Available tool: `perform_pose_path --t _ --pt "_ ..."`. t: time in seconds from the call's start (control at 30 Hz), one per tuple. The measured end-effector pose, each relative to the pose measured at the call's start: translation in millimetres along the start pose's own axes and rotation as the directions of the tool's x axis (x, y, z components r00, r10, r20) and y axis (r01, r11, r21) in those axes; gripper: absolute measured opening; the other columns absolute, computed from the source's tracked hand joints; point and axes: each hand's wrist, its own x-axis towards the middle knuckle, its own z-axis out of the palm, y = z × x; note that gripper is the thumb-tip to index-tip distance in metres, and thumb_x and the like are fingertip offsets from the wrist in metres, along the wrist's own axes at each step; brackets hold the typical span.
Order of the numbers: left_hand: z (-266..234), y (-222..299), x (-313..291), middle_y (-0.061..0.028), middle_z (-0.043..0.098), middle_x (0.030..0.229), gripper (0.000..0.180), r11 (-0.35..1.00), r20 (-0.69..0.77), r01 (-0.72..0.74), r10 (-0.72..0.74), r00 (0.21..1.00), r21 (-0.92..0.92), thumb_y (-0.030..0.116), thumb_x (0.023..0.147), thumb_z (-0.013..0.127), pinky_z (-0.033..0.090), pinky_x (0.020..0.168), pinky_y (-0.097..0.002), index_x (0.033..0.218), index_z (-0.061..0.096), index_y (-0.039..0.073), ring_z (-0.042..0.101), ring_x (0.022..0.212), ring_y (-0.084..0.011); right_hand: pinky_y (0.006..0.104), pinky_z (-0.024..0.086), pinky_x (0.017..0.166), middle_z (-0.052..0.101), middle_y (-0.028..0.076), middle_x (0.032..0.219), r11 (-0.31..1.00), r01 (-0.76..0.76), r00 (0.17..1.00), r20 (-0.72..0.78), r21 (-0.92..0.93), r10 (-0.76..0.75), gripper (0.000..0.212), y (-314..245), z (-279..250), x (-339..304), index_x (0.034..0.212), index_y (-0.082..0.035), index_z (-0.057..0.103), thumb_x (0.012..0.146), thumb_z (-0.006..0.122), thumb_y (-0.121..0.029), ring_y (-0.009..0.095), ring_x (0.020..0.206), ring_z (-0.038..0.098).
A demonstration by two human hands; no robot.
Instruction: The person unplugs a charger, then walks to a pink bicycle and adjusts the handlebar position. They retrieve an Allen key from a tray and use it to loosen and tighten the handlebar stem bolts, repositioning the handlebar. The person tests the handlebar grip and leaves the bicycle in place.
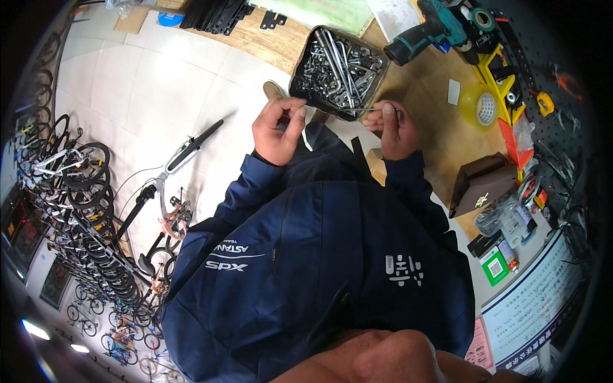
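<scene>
My right hand (394, 129) is closed around a thin metal rod (366, 109), thumb pressed on top. The rod reaches left across the near edge of an open metal tin (294, 86). My left hand (279, 132) pinches thumb against fingers by the tin's near left corner. Whether the rod runs as far as that pinch, or something else small is in it, I cannot tell. Loose bolts, nuts and small hardware (319, 70) fill the tin, with several long silvery wrenches or rods (345, 70) lying across them.
A teal cordless drill (424, 35) lies right of the tin, near a clear tape roll (479, 107). A brown box (479, 185) stands on the bench at right. Black brackets (214, 14) lie at the back. Bicycles (89, 210) and a bare frame (163, 185) stand at left.
</scene>
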Motion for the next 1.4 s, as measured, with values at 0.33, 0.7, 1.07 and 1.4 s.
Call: perform_pose_path --t 0.33,0.7,1.07,1.4 --pt "23.9 32.9 77.5 -0.009 0.069 0.096 0.013 0.74 0.705 -0.555 0.156 0.691 0.38 0.022 0.09 0.071 0.057 0.074 -0.0442 0.097 0.076 0.012 0.07 0.087 -0.0332 0.0275 0.059 0.067 0.074 0.011 0.08 0.979 0.138 0.984 -0.087 -0.153 -0.153 0.031 -22.1 -16.7 -3.7 0.111 0.003 0.064 0.112 0.051 -0.024 0.016 0.072 0.074" --pt "79.3 32.9 100.5 -0.0151 0.075 0.085 0.03 0.416 0.746 -0.619 -0.361 0.559 0.666 0.041 0.088 0.073 0.058 0.074 -0.0463 0.094 0.082 0.013 0.073 0.084 -0.0361 0.0272 0.058 0.067 0.074 0.012 0.078 0.981 0.124 0.96 -0.234 -0.147 -0.157 0.031 -27.9 -34.6 -26.7 0.108 0.003 0.065 0.112 0.051 -0.024 0.016 0.07 0.074" --pt "29.6 74.2 95.0 -0.0085 0.077 0.084 0.018 0.895 0.627 -0.205 -0.102 0.772 0.397 0.019 0.088 0.077 0.056 0.067 -0.0333 0.099 0.081 0.005 0.07 0.071 -0.0209 0.0285 0.057 0.069 0.069 0.01 0.082 0.986 0.165 0.93 -0.331 -0.007 -0.158 0.036 -32.3 -49.9 -36.1 0.112 0.003 0.064 0.112 0.048 -0.03 0.017 0.071 0.069" --pt "-63.7 129.3 64.0 0.0053 0.044 0.068 0.012 0.652 0.55 0.463 -0.083 0.831 -0.6 0.018 0.104 0.065 0.031 0.053 -0.0234 0.102 0.066 0.007 0.035 0.056 -0.0053 0.0311 0.06 0.076 0.068 0.013 0.106 0.847 0.47 0.837 -0.177 -0.249 -0.517 0.028 -89.4 -18.7 9.5 0.108 0.002 0.067 0.11 0.055 -0.022 0.02 0.089 0.069"
